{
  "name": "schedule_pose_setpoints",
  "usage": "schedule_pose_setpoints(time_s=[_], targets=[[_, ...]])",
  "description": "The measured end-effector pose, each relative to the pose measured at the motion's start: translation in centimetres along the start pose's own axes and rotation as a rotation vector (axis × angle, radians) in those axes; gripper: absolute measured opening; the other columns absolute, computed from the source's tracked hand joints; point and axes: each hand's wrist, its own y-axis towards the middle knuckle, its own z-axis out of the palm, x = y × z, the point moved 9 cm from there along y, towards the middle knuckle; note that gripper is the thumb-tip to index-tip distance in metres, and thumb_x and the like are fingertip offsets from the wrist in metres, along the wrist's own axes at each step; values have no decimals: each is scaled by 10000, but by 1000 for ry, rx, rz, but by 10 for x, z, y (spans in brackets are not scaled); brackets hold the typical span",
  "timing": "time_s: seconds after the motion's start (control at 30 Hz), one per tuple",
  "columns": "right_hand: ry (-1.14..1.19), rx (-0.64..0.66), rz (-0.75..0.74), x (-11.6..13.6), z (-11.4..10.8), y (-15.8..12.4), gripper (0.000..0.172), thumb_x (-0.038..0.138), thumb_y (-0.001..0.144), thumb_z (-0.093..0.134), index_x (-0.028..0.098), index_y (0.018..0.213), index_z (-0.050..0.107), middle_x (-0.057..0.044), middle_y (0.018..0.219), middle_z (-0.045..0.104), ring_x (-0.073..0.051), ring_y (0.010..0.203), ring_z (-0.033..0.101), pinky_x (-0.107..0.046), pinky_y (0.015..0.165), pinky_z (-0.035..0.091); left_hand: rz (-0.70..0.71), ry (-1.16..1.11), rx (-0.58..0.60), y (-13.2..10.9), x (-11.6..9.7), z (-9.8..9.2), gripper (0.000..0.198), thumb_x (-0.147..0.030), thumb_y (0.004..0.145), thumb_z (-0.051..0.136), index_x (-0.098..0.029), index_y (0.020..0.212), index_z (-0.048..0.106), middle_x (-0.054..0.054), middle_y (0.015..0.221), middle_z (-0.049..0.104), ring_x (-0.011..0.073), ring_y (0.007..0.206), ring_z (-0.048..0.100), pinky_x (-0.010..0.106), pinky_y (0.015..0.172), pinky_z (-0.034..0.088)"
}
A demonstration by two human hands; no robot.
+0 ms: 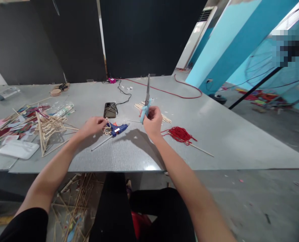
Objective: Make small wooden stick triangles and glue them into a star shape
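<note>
While your right hand (pixel 153 123) was closed around the handle of the light-blue scissors (pixel 147 100), whose blades pointed upward near the middle of the frame, your left hand (pixel 95 126), at left of centre, was pinching a small wooden-stick piece (pixel 107 130) with its fingertips. Just beside this piece, the blue glue gun (pixel 118 130) lay on the gray table (pixel 240 144). The tangled red yarn (pixel 180 134) lay at right of centre.
</note>
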Motion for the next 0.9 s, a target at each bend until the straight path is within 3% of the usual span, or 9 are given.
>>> schedule_pose_setpoints(time_s=[0.1, 0.2, 0.27, 0.37, 0.47, 0.57, 0.7, 0.9], targets=[[-10, 12, 22, -4, 2, -2, 290, 417, 843, 801, 284, 953, 567, 35, 816, 686, -143, 701, 649, -295, 662, 538, 3, -75, 173, 0, 8, 0, 419, -578, 980, 654, -246, 752, 770, 60, 629, 688, 153, 453, 521, 301, 453, 366], [-29, 13, 5, -7, 2, -2, 279, 412, 847, 799, 283, 948, 573, 39, 795, 664, -144, 699, 636, -295, 666, 530, 18, -221, 264, -3, 5, 5, 359, -559, 961, 688, -242, 857, 818, 112, 803, 784, 162, 503, 578, 290, 462, 419], [-36, 9, -7, -8, 1, -2, 272, 415, 855, 795, 282, 944, 575, 41, 785, 649, -143, 695, 626, -292, 660, 520, 20, -275, 234, -4, 4, 4, 296, -514, 921, 750, -241, 837, 828, 114, 786, 787, 169, 514, 587, 287, 470, 420], [-43, 9, -5, -8, 1, -1, 269, 414, 859, 793, 279, 940, 575, 43, 778, 636, -139, 686, 609, -289, 659, 507, 18, -196, 193, -4, 9, 1, 251, -447, 862, 808, -248, 711, 794, 64, 602, 696, 171, 471, 539, 300, 483, 379], [-64, 10, 7, -7, 2, 0, 276, 425, 856, 787, 277, 935, 568, 44, 775, 639, -134, 672, 592, -286, 646, 488, 20, -18, 197, -1, 16, -3, 319, -444, 867, 774, -256, 612, 737, 31, 526, 618, 161, 432, 470, 317, 487, 318], [-98, 23, -10, -5, 3, -1, 266, 416, 854, 773, 278, 937, 561, 37, 784, 650, -143, 678, 596, -295, 638, 473, 97, 63, 101, 3, 8, -13, 377, -471, 923, 699, -261, 610, 716, 17, 509, 591, 147, 419, 431, 317, 474, 269], [-181, 75, -113, 1, 3, -4, 215, 320, 811, 750, 277, 935, 581, 35, 785, 656, -156, 671, 598, -324, 665, 474, 224, 48, -59, -4, -23, -16, 358, -497, 1005, 616, -262, 792, 783, 36, 621, 682, 155, 500, 510, 306, 508, 335], [-275, 192, -267, 22, 7, -13, 270, 297, 769, 780, 286, 948, 578, 33, 805, 660, -169, 688, 601, -353, 719, 520, 369, 6, -85, -30, -60, 3, 319, -442, 1077, 561, -253, 1195, 789, 46, 811, 793, 150, 574, 648, 285, 578, 486]])
